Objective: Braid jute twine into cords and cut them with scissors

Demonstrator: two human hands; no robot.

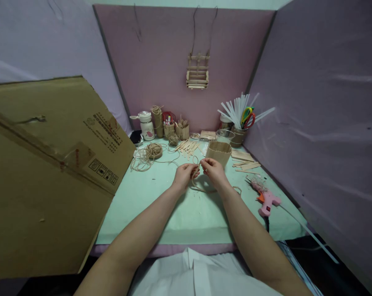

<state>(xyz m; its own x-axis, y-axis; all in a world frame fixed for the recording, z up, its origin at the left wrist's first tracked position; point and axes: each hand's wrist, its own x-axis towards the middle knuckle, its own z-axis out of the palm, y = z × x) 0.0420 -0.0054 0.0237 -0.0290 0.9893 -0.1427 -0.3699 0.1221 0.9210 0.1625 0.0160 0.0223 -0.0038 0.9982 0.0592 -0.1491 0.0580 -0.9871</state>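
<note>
The jute twine (202, 190) I saw was pale tan, the tablecloth (136, 213) mint green. The hot glue gun (268, 201) was pink with an orange trigger (260, 197). Scissor handles (248, 117) showed yellow, green and red; the glue sticks (235, 110) were milky white. The cardboard box (44, 172) was brown with black print, the bottle (146, 126) white with a pinkish motif.

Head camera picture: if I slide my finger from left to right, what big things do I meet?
Cardboard → ball of twine → left hand → right hand → pink glue gun.
</note>
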